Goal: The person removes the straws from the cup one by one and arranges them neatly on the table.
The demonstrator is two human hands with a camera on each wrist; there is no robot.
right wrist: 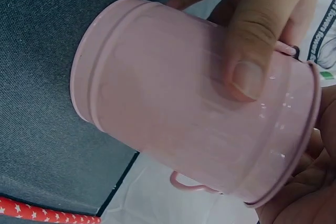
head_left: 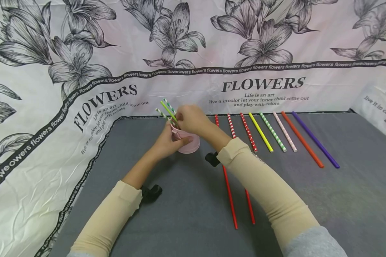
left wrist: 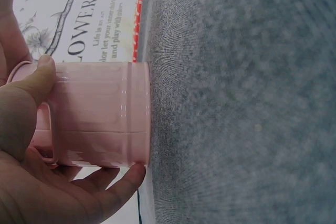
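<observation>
A pink metal bucket [head_left: 188, 144] with small side handles stands upright on the grey table. My left hand [head_left: 164, 142] grips its side, thumb [left wrist: 37, 82] near a handle and fingers round the wall. Several paper straws lean leftward out of its mouth: a plain light green straw [head_left: 167, 110] and green-and-white striped straws [head_left: 169, 105]. Over the rim, my right hand [head_left: 191, 119] has curled fingers that appear to pinch the light green straw; the fingertips are partly hidden. The bucket's inside cannot be seen.
Right of the bucket lies a row of straws: red patterned [head_left: 248, 132], yellow [head_left: 260, 132], green striped [head_left: 272, 132], pale pink [head_left: 284, 132], orange [head_left: 302, 139] and purple [head_left: 315, 139]. Red straws [head_left: 230, 196] lie nearer, partly under the right arm. A flower-printed cloth [head_left: 180, 91] hangs behind.
</observation>
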